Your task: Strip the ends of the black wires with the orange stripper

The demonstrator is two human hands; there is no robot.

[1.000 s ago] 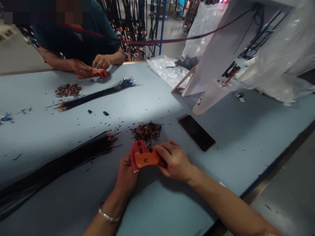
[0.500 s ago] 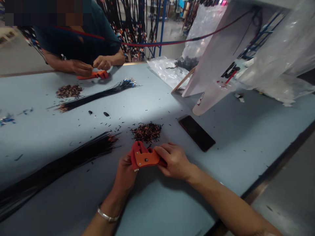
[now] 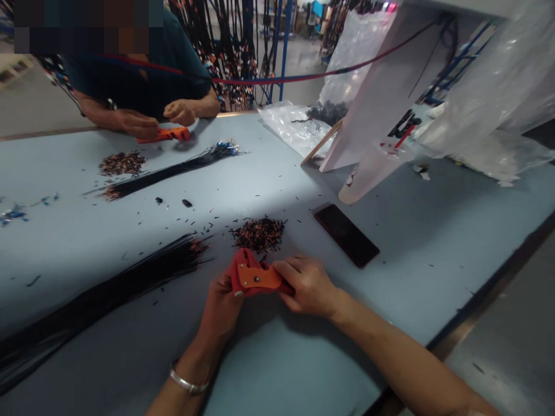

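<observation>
An orange and red hand tool [image 3: 254, 275] is held just above the pale blue table [image 3: 416, 242] near its front. My right hand [image 3: 309, 284] is wrapped round the tool's handles from the right. My left hand [image 3: 221, 309] is closed against the tool's red head from below and left; what its fingertips pinch is hidden. A small heap of dark and copper-coloured wire bits [image 3: 259, 232] lies just beyond the tool. A long bundle of thin black wires [image 3: 104, 297] stretches to the left of my left hand.
A dark phone [image 3: 346, 234] lies flat to the right of the heap. Across the table a person's hands [image 3: 150, 121] work on another orange tool [image 3: 167, 134], with a second wire bundle [image 3: 169, 169] and heap [image 3: 121, 163]. Plastic bags [image 3: 485, 110] and a white board [image 3: 381, 92] crowd the right.
The tool has tilted slightly flatter in my hands. My hands stay in nearly the same place. The person opposite has shifted their hands a little.
</observation>
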